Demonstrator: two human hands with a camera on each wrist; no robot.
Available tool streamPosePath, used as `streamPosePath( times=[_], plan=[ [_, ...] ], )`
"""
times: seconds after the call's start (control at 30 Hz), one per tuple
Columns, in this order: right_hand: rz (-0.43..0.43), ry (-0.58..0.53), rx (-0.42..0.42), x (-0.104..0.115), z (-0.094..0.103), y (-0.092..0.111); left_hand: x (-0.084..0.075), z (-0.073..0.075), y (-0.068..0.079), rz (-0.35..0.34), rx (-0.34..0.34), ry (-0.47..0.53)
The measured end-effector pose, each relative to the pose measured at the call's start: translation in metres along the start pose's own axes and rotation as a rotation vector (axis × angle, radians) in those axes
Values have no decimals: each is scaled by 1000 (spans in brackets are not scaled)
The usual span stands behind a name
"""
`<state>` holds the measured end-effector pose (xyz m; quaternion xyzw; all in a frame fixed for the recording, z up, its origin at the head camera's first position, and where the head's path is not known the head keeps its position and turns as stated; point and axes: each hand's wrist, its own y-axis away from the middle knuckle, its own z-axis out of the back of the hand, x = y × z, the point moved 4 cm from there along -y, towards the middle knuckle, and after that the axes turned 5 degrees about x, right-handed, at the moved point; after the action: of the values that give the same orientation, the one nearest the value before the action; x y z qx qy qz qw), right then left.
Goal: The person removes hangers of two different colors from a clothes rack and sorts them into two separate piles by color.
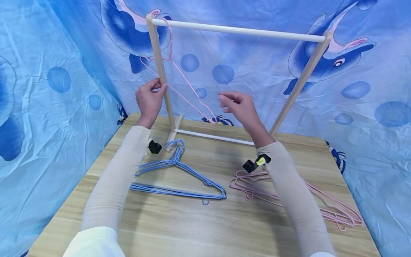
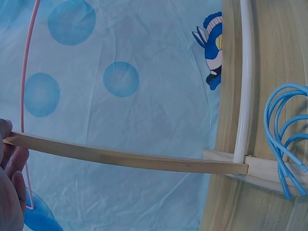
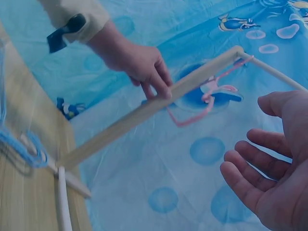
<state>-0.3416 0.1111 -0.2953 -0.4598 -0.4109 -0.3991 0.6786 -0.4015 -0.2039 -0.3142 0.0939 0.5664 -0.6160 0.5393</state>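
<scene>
A pink hanger (image 1: 171,53) hangs by its hook near the left end of the rack's white top bar (image 1: 237,29). At the wooden left post (image 1: 158,53), my left hand (image 1: 150,101) pinches the wood between thumb and fingers, as the left wrist view also shows with the post (image 2: 120,156). The hanger's frame passes behind that post, close to the fingers. My right hand (image 1: 239,107) is raised to the right of the hanger, apart from it. In the right wrist view this right hand (image 3: 279,168) holds nothing, its fingers spread and loosely bent.
Several blue hangers (image 1: 200,175) lie stacked on the wooden table (image 1: 192,228), below the left post. Several pink hangers (image 1: 334,210) lie at the right, partly under the right forearm. A white lower bar (image 1: 215,136) joins the rack's posts. Blue printed cloth (image 1: 221,57) surrounds the table.
</scene>
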Motion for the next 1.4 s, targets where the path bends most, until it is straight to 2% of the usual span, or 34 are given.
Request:
streamPosePath(
  times=[0.37,0.7,1.1,1.4],
  plan=[
    [-8,-48,67,11,-39,-28,0,1,0,7,4,2],
    [12,-40,101,16,-59,-38,-2,1,0,8,5,-13],
    [78,92,-6,27,-55,-37,-2,2,0,27,5,-22],
    [116,92,-47,40,-44,-30,-2,2,-1,21,4,-32]
  ],
)
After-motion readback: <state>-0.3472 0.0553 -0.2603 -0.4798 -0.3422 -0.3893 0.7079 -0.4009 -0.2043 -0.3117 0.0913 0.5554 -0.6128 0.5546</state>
